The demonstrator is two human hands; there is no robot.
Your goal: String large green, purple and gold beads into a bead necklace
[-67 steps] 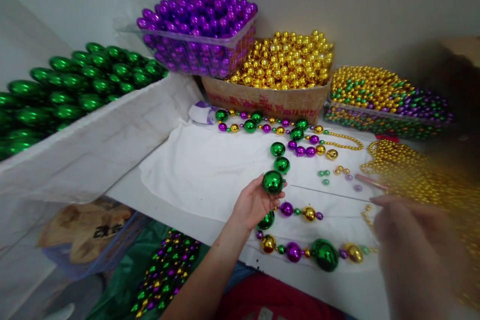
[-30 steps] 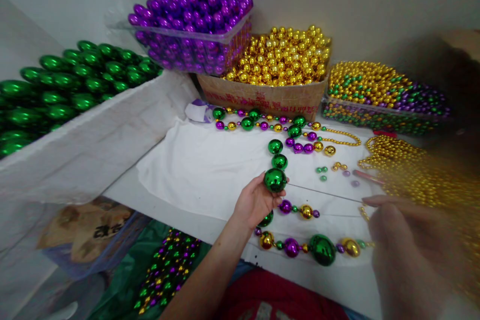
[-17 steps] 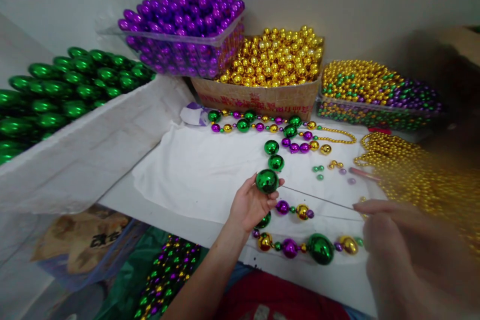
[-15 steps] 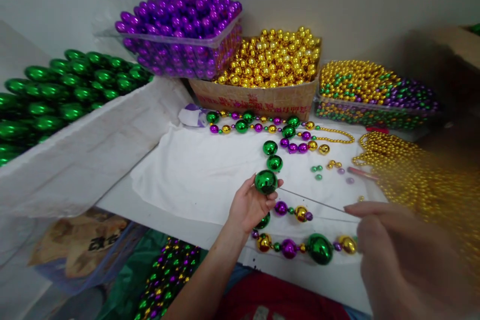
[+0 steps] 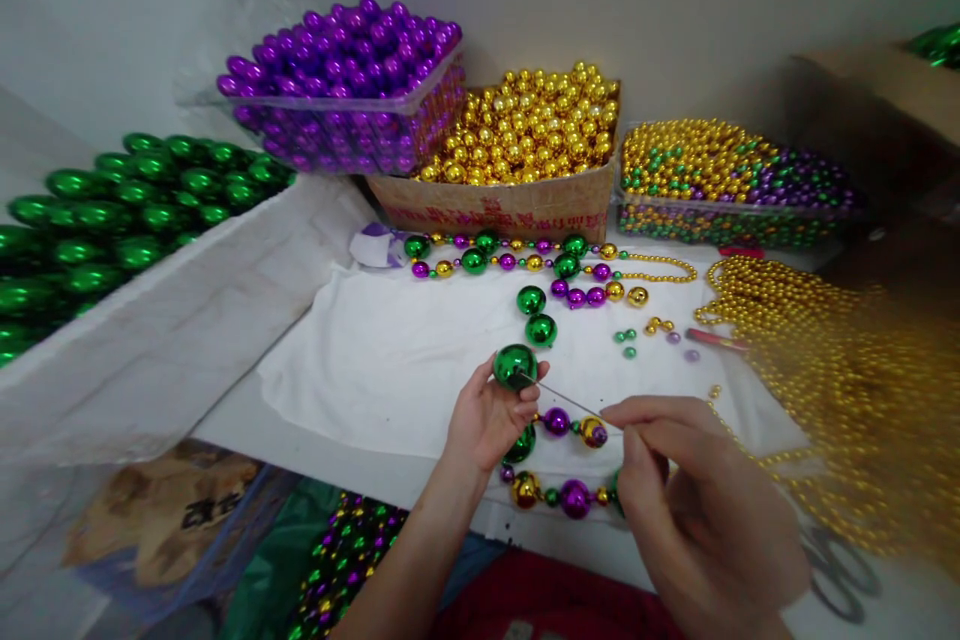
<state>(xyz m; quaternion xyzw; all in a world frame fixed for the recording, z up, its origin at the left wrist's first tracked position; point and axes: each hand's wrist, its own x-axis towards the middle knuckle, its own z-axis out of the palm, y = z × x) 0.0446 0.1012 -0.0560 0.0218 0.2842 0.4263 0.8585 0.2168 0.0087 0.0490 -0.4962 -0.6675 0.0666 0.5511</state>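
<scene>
A large shiny green bead (image 5: pixel 514 366) is held in the fingers of my left hand (image 5: pixel 489 418) above the white cloth. My right hand (image 5: pixel 697 495) pinches a long thin needle (image 5: pixel 568 398), whose far end meets the green bead; whether it passes through I cannot tell. Below my hands lies a strand of purple, gold and green beads (image 5: pixel 574 498), partly hidden by my right hand. Two loose green beads (image 5: pixel 541 330) rest just beyond my left hand.
Purple beads fill a clear tub (image 5: pixel 330 106), gold ones a cardboard box (image 5: pixel 510 205). A foam box (image 5: pixel 187 290) of green beads stands left. A finished-looking bead necklace (image 5: pixel 508 262) lies behind. Gold bead strands (image 5: pixel 817 350) and scissors (image 5: pixel 838 570) are at right.
My right hand has moved left toward the green bead, and the needle's span between my hands is shorter. The scissors have come into view as the camera shifted.
</scene>
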